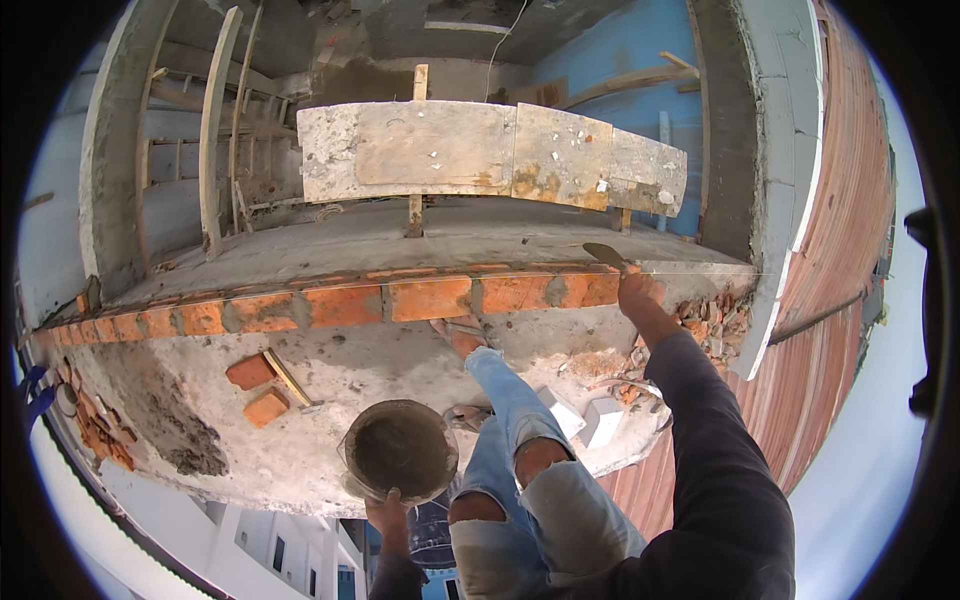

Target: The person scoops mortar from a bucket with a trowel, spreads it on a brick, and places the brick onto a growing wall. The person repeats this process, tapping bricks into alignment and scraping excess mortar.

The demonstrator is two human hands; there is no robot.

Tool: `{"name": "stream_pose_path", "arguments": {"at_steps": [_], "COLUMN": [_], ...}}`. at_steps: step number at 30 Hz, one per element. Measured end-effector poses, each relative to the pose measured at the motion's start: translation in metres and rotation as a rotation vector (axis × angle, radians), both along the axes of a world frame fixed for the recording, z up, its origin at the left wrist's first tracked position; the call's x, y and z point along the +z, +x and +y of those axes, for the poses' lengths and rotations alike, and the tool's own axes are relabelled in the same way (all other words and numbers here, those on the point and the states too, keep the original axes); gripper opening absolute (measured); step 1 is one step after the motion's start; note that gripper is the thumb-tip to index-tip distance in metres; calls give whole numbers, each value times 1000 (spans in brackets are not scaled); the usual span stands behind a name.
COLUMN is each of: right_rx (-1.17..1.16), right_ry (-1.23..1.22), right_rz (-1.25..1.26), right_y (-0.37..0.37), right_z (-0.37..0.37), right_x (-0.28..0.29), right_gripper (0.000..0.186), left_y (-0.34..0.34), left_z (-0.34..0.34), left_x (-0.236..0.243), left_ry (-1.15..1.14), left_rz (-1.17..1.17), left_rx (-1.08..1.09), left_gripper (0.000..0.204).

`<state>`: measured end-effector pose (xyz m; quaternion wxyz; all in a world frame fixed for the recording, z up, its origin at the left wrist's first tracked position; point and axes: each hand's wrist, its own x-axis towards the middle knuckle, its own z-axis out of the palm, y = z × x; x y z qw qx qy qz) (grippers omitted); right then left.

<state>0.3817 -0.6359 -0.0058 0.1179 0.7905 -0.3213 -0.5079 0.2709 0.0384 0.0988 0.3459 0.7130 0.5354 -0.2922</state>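
My left hand (388, 513) grips the near rim of a round bucket (352, 455) with grey mortar (402, 452) inside. On the right, my right hand (640, 292) is closed round the handle of a trowel (603, 255), whose handle is mostly hidden in the fist. Its blade lies over the top of a low brick wall (430, 298), near the right end. The wall's orange bricks run across the view with grey mortar joints between them. A thin string line (700, 274) stretches along the wall towards the right-hand column.
Beyond the wall stands a plank platform (435, 145) on wooden posts. Loose bricks (250, 371) and a wooden strip (287, 378) lie left of the bucket. Brick rubble (715, 322) is heaped at the right, white blocks (601, 422) beside my legs. The slab drops off at its near edge.
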Motion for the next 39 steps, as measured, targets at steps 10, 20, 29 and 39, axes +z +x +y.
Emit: {"name": "stream_pose_path", "arguments": {"at_steps": [10,20,29,39], "right_rx": [49,233,93,534], "right_ry": [458,997,851,620], "right_rz": [-1,-148,-402,425], "right_y": [125,234,199,303], "right_z": [152,343,302,349], "right_x": [-62,-27,41,-114], "right_gripper": [29,29,51,43], "left_y": [10,30,28,-73], "left_z": [-34,-45,-37,-52], "left_x": [35,97,191,143], "left_ry": [-9,8,79,245], "left_rz": [51,51,-78,24], "left_rx": [44,214,184,236], "left_gripper": [42,54,51,45]}}
